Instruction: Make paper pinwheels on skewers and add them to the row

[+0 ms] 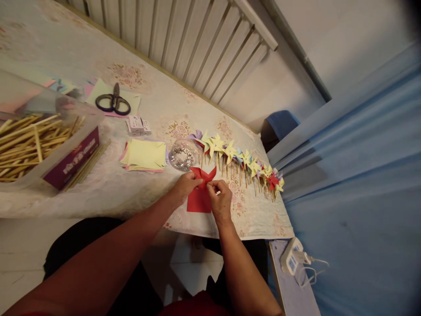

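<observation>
Between both hands is a red paper pinwheel (205,175), its folded points sticking up. My left hand (186,186) pinches it from the left, thumb across the paper. At its right side, the fingertips of my right hand (221,199) are pressed together against the pinwheel. Whether they also grip a pin or something else small is hidden. Under the hands lies a flat red sheet of paper (198,202). Just beyond my left hand stands a clear round dish (182,157) of small shiny metal pieces. A row of paper pinwheels on sticks (245,158) stretches away to the right.
Left of the dish is a stack of coloured paper (146,154), with small boxes (138,125) behind it. Scissors (113,103) rest on more paper. A plastic bin (70,169) holds many sticks. A power strip (291,258) sits beyond the table's right edge, near a blue curtain (355,184).
</observation>
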`<state>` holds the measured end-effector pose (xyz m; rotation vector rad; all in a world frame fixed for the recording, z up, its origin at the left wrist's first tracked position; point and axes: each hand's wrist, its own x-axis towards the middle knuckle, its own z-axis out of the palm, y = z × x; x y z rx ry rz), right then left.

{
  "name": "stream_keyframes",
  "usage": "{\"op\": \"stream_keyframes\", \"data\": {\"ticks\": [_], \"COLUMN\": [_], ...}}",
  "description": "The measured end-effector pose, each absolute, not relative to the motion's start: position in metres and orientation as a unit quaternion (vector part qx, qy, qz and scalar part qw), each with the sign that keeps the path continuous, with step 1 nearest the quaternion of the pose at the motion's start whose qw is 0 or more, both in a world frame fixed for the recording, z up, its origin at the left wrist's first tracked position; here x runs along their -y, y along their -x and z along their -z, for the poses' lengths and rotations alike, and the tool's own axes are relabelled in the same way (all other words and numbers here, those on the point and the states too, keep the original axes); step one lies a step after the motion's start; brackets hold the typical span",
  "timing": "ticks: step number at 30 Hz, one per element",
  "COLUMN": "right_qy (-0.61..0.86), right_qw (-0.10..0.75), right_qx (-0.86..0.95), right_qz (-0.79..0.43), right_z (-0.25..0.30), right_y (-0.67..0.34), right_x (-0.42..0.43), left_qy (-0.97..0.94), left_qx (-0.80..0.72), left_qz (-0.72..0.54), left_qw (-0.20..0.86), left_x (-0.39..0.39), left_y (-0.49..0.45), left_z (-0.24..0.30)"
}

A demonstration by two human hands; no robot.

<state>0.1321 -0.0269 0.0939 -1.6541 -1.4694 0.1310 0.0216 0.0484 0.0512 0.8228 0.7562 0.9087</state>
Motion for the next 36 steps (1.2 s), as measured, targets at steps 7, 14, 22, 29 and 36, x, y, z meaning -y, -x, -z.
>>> {"op": "stream_keyframes", "data": {"ticks": [7, 14, 22, 29, 36], "right_qy": [0.686, 0.687, 0.686, 0.689, 0.689], "right_qw": [0.444, 0.464, 0.462, 0.456, 0.439], "right_qx": [0.572, 0.552, 0.555, 0.556, 0.571], "right_qz": [-0.072, -0.091, -0.091, -0.089, -0.074], "right_z": [-0.082, -0.077, -0.077, -0.076, -0.075], "right_y": [-0.131, -0.134, -0.134, -0.134, -0.135], "right_x": [0.020, 0.019, 0.019, 0.020, 0.020], "left_qy": [-0.378, -0.389, -0.392, -0.395, -0.402], "left_qx": [-0.332, -0.337, -0.338, -0.342, -0.339], "left_qz": [-0.411, -0.413, -0.407, -0.402, -0.402], "left_qw": [0.760, 0.752, 0.753, 0.752, 0.749], "left_x": [-0.047, -0.048, -0.048, -0.047, -0.046], "left_y": [-0.022, -0.024, -0.024, -0.022, -0.022], "left_z": [-0.049, -0.046, -0.048, -0.052, -0.053]}}
